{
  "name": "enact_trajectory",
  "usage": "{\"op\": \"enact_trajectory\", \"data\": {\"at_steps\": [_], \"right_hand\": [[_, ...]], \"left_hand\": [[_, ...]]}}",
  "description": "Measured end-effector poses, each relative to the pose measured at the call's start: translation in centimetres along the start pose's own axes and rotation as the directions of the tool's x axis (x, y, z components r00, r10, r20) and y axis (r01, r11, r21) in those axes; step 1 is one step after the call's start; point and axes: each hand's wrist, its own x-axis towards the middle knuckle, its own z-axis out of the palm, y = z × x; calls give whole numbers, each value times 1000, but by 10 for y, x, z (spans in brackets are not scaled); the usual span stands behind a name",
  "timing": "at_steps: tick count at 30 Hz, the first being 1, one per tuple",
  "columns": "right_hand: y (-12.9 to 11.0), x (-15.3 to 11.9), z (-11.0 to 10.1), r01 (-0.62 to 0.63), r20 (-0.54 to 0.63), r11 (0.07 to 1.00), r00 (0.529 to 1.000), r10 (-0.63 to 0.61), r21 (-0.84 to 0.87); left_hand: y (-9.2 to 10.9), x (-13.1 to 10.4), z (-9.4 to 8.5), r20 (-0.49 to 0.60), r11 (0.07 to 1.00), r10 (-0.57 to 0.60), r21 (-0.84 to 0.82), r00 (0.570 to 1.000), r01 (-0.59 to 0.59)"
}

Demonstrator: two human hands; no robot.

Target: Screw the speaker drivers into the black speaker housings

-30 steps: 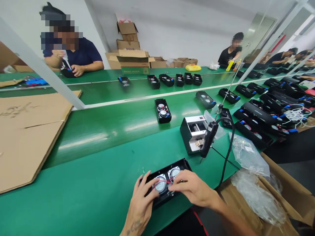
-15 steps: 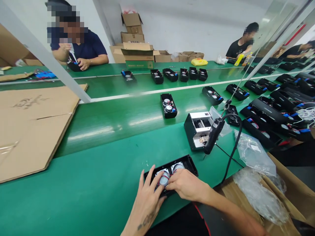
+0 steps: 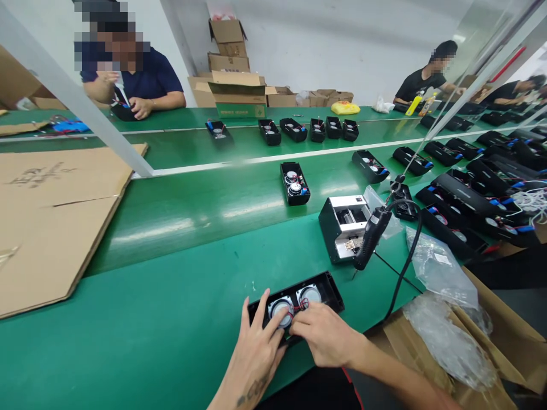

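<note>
A black speaker housing (image 3: 329, 292) lies open side up on the green work mat (image 3: 171, 319), tilted slightly. Inside it sit two round speakers, a left one (image 3: 280, 313) and a right one (image 3: 310, 294), with red and black wires (image 3: 301, 304) between them. My left hand (image 3: 260, 339) rests with spread fingers over the housing's left end, its index finger touching the left speaker. My right hand (image 3: 322, 333) is closed at the housing's near edge beside the left speaker; whatever its fingertips pinch is hidden.
Behind the housing stand a metal-and-black machine (image 3: 346, 228) and a hanging electric screwdriver (image 3: 371, 236) with a looping cable. Another housing (image 3: 294, 183) lies on the belt. Flat cardboard (image 3: 60, 228) is at left; plastic bags (image 3: 444, 262) and more housings are at right. Co-workers sit across.
My right hand has moved slightly down and toward me, showing more of the wires and both speakers. My left hand stays over the housing. The housing on the belt has shifted slightly right.
</note>
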Motion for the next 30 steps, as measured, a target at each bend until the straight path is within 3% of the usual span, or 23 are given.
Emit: {"op": "enact_trajectory", "data": {"at_steps": [4,8,16,20,22,24,27,30], "right_hand": [[2,4,-4,-20,-11,996,1000,21,90],[1,14,-21,-71,65,983,996,60,171],[-2,11,-14,-71,109,992,992,60,104],[-1,19,-27,-95,169,986,983,71,136],[3,27,-38,-110,192,981,978,78,161],[6,38,-51,-117,219,979,973,78,169],[11,58,-68,-116,258,990,962,92,81],[14,77,-79,-119,298,993,948,108,18]], "left_hand": [[0,4,-2,-24,1000,0,23,1000,0],[-1,9,-4,-30,998,-55,-22,998,55],[-1,18,-9,-21,995,-50,-89,999,48],[-9,20,-6,37,979,-20,-203,999,27],[-18,28,-8,99,951,-34,-301,994,63],[-32,41,-14,232,901,-65,-405,971,157],[-55,67,-26,459,800,-87,-497,884,336],[-74,85,-33,543,748,-92,-515,835,417]]}}
